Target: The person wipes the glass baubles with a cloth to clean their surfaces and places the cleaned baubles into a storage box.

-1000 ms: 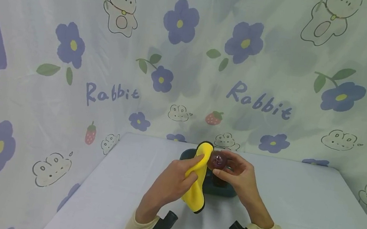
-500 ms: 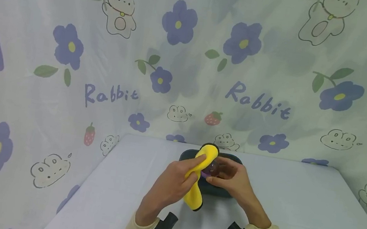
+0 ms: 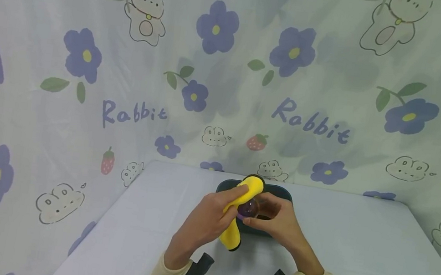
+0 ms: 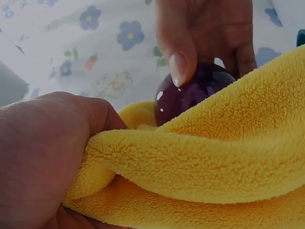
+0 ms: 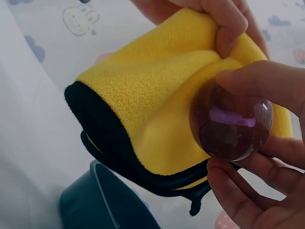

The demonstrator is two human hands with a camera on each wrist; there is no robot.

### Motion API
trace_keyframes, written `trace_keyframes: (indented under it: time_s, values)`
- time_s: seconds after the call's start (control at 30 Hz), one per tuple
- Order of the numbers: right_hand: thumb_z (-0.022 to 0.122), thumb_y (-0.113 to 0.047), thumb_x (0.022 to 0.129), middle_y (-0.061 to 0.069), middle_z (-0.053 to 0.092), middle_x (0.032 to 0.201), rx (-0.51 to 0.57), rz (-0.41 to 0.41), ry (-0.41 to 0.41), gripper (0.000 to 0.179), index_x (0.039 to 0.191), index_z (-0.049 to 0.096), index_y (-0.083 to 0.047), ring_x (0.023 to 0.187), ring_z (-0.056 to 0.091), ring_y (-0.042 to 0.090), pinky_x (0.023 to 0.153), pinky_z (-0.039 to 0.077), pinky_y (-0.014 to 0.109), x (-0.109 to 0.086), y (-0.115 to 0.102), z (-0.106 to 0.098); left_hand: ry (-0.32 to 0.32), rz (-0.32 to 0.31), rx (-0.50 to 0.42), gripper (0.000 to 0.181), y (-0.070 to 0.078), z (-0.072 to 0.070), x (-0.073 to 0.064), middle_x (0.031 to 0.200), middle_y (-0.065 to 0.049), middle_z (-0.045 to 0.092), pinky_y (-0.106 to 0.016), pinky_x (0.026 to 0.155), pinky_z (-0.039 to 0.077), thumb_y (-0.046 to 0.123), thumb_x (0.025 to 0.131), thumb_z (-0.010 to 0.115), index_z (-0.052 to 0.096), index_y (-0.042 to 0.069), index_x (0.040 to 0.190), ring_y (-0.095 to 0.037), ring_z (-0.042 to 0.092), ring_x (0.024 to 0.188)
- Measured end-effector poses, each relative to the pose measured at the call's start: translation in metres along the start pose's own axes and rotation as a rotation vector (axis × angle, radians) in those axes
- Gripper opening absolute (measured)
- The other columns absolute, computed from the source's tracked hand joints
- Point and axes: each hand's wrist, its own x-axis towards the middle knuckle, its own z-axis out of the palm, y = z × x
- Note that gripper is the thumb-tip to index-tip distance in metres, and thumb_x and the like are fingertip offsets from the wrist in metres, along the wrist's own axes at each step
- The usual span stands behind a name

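Observation:
My left hand (image 3: pixel 210 216) pinches a folded yellow fleece cloth (image 3: pixel 230 237) with a dark edging, plain in the right wrist view, where the cloth (image 5: pixel 157 100) hangs in soft folds. Between thumb and fingertips, my right hand (image 3: pixel 280 218) holds a glossy, see-through purple ball (image 5: pixel 231 119). The ball (image 4: pixel 190 93) lies against the cloth, its lower part covered by a fold in the left wrist view. Both hands are raised over a dark teal basin (image 3: pixel 280 191), partly hidden behind them.
The basin's rim (image 5: pixel 97 181) shows just below the cloth in the right wrist view. It stands on a white-covered table (image 3: pixel 356 246). A curtain (image 3: pixel 228 74) printed with flowers and rabbits hangs behind. A black wrist mount (image 3: pixel 201 266) sits at the left cuff.
My right hand has brought the ball left and slightly down, into the cloth's folds. The cloth's upper end has tipped to the right over it. The left hand stays nearly still.

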Motion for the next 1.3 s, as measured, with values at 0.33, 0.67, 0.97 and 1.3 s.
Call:
trace_keyframes:
  time_s: [0.33,0.67,0.97,1.3]
  values:
    - [0.083,-0.004,0.080,0.002,0.071,0.116,0.053,-0.044,-0.020,0.051,0.129,0.069,-0.004,0.094,0.072,0.014,0.087,0.061,0.030,0.000,-0.003,-0.002,-0.051,-0.095,-0.044,0.049,-0.010,0.002,0.003,0.090,0.000,0.067,-0.021,0.064,0.051,0.007,0.097,0.053,0.059,0.008,0.146,-0.006,0.053,0.064]
    - [0.080,-0.001,0.083,-0.002,0.072,0.121,0.083,-0.066,0.058,0.051,0.132,0.066,-0.003,0.098,0.072,0.016,0.086,0.061,0.029,-0.001,-0.007,-0.005,-0.060,-0.108,-0.042,0.050,-0.012,0.005,0.003,0.100,-0.004,0.074,-0.018,0.070,0.054,0.011,0.099,0.054,0.054,0.007,0.149,-0.007,0.061,0.073]
    - [0.078,0.003,0.083,-0.005,0.071,0.122,0.149,-0.022,0.151,0.054,0.135,0.062,0.003,0.105,0.072,0.011,0.088,0.061,0.026,0.000,-0.009,-0.008,-0.100,-0.140,-0.037,0.053,-0.009,0.005,0.003,0.098,-0.002,0.072,-0.018,0.070,0.054,0.012,0.097,0.053,0.053,0.008,0.150,-0.007,0.060,0.074]
    - [0.079,0.000,0.083,-0.009,0.068,0.124,0.121,0.041,0.223,0.057,0.137,0.059,-0.001,0.107,0.068,0.008,0.092,0.058,0.022,0.000,-0.006,-0.009,-0.101,-0.145,0.015,0.053,-0.002,0.003,0.001,0.097,-0.003,0.072,-0.018,0.072,0.054,0.013,0.098,0.054,0.053,0.007,0.151,-0.007,0.059,0.075]
